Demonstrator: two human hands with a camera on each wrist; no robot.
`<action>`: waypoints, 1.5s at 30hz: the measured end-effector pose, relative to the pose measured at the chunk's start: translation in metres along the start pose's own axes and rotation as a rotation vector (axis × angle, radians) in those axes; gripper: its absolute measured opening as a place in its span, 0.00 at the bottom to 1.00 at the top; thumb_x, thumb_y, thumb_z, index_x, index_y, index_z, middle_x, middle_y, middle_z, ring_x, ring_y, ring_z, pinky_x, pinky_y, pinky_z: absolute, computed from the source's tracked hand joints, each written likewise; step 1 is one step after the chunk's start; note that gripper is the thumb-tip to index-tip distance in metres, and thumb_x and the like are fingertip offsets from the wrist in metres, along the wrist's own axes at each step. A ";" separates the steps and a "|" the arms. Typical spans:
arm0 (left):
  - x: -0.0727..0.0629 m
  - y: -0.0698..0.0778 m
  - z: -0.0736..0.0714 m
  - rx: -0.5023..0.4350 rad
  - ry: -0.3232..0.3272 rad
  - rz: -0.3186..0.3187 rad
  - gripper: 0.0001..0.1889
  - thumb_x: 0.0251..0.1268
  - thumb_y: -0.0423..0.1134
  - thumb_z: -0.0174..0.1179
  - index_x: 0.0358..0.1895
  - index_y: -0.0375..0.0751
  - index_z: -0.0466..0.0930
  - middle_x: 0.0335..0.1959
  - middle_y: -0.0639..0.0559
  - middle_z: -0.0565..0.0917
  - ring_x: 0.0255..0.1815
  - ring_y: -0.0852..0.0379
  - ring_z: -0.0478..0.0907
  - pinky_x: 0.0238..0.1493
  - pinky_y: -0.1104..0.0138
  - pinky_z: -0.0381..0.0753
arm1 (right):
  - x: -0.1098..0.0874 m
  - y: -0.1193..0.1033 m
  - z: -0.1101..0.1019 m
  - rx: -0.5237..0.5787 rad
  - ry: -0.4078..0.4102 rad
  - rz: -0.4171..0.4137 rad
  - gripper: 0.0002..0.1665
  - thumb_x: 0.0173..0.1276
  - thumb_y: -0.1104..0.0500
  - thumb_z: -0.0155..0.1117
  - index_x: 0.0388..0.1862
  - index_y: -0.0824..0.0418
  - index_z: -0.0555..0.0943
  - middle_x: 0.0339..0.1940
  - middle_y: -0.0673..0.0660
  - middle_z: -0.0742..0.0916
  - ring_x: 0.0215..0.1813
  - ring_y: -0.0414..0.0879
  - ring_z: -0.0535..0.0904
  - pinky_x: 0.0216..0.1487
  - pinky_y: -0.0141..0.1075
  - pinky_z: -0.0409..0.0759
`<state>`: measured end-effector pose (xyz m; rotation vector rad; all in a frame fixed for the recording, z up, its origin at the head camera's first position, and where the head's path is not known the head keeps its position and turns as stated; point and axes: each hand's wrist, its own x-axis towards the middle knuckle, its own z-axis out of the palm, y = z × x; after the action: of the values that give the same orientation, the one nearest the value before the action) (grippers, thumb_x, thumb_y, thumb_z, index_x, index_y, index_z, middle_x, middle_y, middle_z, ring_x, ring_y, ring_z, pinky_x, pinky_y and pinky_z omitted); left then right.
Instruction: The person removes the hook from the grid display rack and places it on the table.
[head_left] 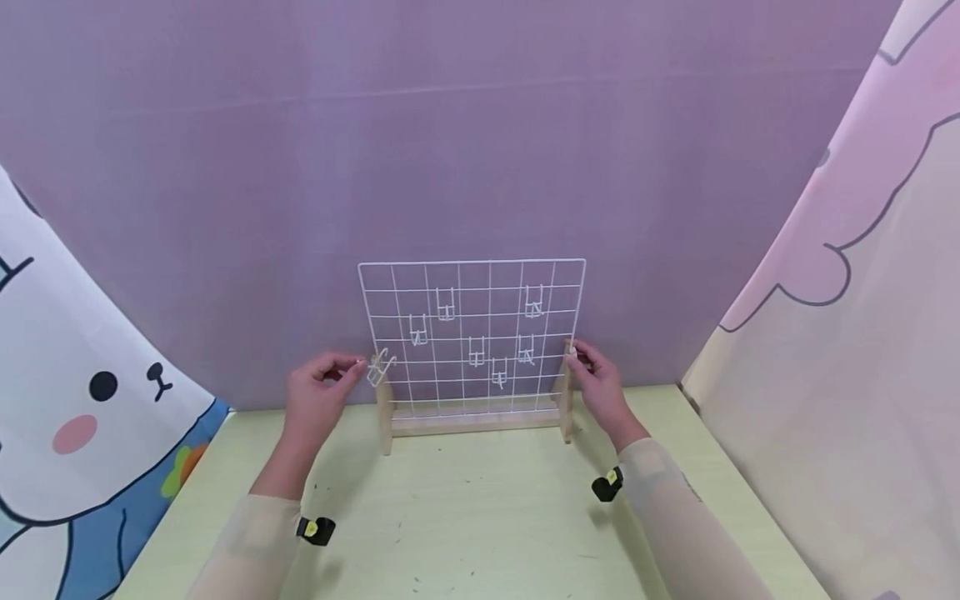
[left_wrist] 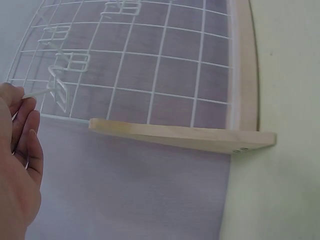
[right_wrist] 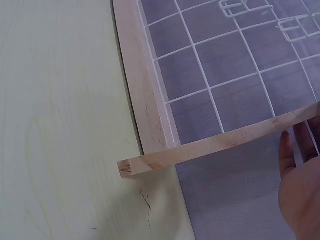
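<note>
A white wire grid rack (head_left: pixel 472 262) stands upright in a wooden base (head_left: pixel 480 424) at the back of the table. My left hand (head_left: pixel 318 396) pinches the end of a white wire hook (head_left: pixel 380 369) at the grid's left edge. In the left wrist view the hook (left_wrist: pixel 61 94) lies tilted against the wires; whether it is latched on, I cannot tell. My right hand (head_left: pixel 600 390) grips the rack's right side near the top of the wooden upright. Its fingers are partly behind the upright (right_wrist: pixel 225 141) in the right wrist view.
Several more white wire hooks (head_left: pixel 476 356) hang spread over the grid. The pale table (head_left: pixel 465 517) reaches toward me. A purple cloth (head_left: pixel 472 150) hangs behind, with printed cartoon cloths (head_left: pixel 82 333) at the sides.
</note>
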<state>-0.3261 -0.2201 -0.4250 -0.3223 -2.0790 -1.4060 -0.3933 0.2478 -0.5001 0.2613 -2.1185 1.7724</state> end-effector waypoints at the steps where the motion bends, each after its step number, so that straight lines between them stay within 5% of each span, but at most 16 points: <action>1: -0.003 -0.001 0.000 0.012 -0.010 -0.001 0.02 0.73 0.32 0.75 0.42 0.36 0.93 0.38 0.44 0.91 0.33 0.57 0.80 0.32 0.75 0.79 | 0.000 0.000 0.000 0.003 -0.004 0.001 0.23 0.86 0.57 0.66 0.75 0.57 0.82 0.62 0.64 0.86 0.56 0.46 0.81 0.54 0.28 0.84; 9: -0.018 -0.012 0.000 0.076 -0.096 -0.036 0.02 0.74 0.33 0.75 0.43 0.39 0.93 0.38 0.48 0.91 0.34 0.54 0.81 0.32 0.73 0.82 | 0.000 -0.002 0.000 0.032 0.009 0.017 0.24 0.86 0.60 0.65 0.76 0.64 0.80 0.58 0.60 0.85 0.52 0.41 0.79 0.51 0.26 0.82; 17: -0.025 -0.020 0.008 0.074 -0.131 -0.007 0.02 0.71 0.34 0.77 0.42 0.41 0.95 0.36 0.52 0.91 0.33 0.55 0.82 0.31 0.72 0.82 | 0.001 -0.001 0.000 0.051 0.003 0.019 0.25 0.86 0.60 0.64 0.77 0.65 0.79 0.62 0.67 0.85 0.52 0.39 0.79 0.52 0.25 0.81; 32: -0.038 -0.037 0.031 0.105 -0.233 -0.036 0.05 0.70 0.30 0.77 0.43 0.43 0.94 0.38 0.56 0.92 0.38 0.55 0.85 0.42 0.70 0.86 | 0.001 0.000 0.002 0.072 0.016 0.009 0.24 0.86 0.61 0.65 0.75 0.65 0.81 0.62 0.67 0.85 0.53 0.41 0.81 0.53 0.26 0.83; 45: -0.048 -0.061 0.047 0.177 -0.276 -0.022 0.06 0.68 0.30 0.78 0.41 0.45 0.93 0.35 0.58 0.92 0.35 0.59 0.83 0.39 0.68 0.85 | -0.002 -0.004 0.002 0.088 -0.002 0.014 0.24 0.87 0.61 0.64 0.77 0.65 0.79 0.68 0.72 0.84 0.58 0.47 0.81 0.56 0.25 0.83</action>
<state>-0.3356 -0.1959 -0.5120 -0.4413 -2.4188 -1.2346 -0.3906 0.2452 -0.4970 0.2718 -2.0509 1.8765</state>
